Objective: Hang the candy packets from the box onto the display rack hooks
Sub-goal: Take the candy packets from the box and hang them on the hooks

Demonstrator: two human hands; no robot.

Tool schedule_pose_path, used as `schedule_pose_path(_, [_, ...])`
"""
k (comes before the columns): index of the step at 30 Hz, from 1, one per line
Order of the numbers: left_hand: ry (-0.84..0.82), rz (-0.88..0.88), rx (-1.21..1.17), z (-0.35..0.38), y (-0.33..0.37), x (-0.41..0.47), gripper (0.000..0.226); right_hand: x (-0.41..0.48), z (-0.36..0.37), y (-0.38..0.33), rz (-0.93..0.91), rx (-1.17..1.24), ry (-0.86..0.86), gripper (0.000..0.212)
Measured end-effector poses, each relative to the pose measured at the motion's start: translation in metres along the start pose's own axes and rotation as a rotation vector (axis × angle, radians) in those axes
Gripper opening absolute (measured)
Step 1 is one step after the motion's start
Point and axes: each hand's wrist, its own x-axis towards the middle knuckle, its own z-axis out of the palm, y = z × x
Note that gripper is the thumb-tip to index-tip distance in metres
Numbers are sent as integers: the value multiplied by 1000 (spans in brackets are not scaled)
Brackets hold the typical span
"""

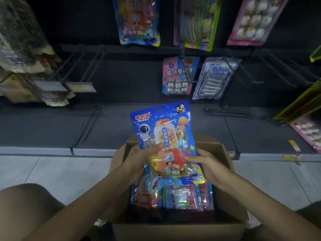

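A person's left hand (142,159) and right hand (205,162) hold a blue candy packet (163,129) by its lower half. The left thumb lies across the clear front, and the right hand clasps the right-hand edge. The packet is printed with a gumball machine and filled with coloured sweets. It stands nearly upright, leaning a little to the left, just above an open cardboard box (175,230) that sits on the pale tiled floor (52,173).

More packets (180,195) stand packed inside the box below the hands.

Behind the box rises a dark display rack (121,80). Bare wire hooks (81,66) jut from its middle row on the left, with price tags (81,87) at their tips. Further right on that row, a pink-and-blue packet (178,75) and a blue-and-white packet (215,77) hang side by side. On the row above hang a second blue packet (137,21), a green packet (198,23) and a pink packet of white sweets (250,20). Blurred bags (22,49) crowd the rack's left edge. The person's knee (26,202) shows at lower left.
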Motion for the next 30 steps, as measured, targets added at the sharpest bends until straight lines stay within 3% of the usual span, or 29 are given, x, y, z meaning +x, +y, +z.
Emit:
schedule_pose_path(4, [-19, 99, 123, -8, 18, 4, 44, -2, 10, -32, -136, 41, 34, 45])
schedule_pose_path(7, [-13, 170, 81, -10, 36, 0, 35, -1, 17, -67, -243, 51, 70, 58])
schedule_pose_path(10, [-70, 210, 80, -7, 52, -11, 28, -1, 31, -109, -353, 63, 82, 48])
schedule_pose_path(13, [-66, 243, 29, -9, 61, -21, 40, 3, 51, -135, -401, 71, 99, 39])
schedule_pose_path(20, [-81, 349, -1, -23, 89, -28, 46, 13, 94, -162, -491, 24, 191, 58])
schedule_pose_path(25, [40, 491, -24, -32, 134, -30, 34, 22, 109, -186, -525, 9, 206, 22])
schedule_pose_path(30, [64, 611, -106, -36, 185, -11, 38, 45, 118, -215, -545, 26, 233, 23])
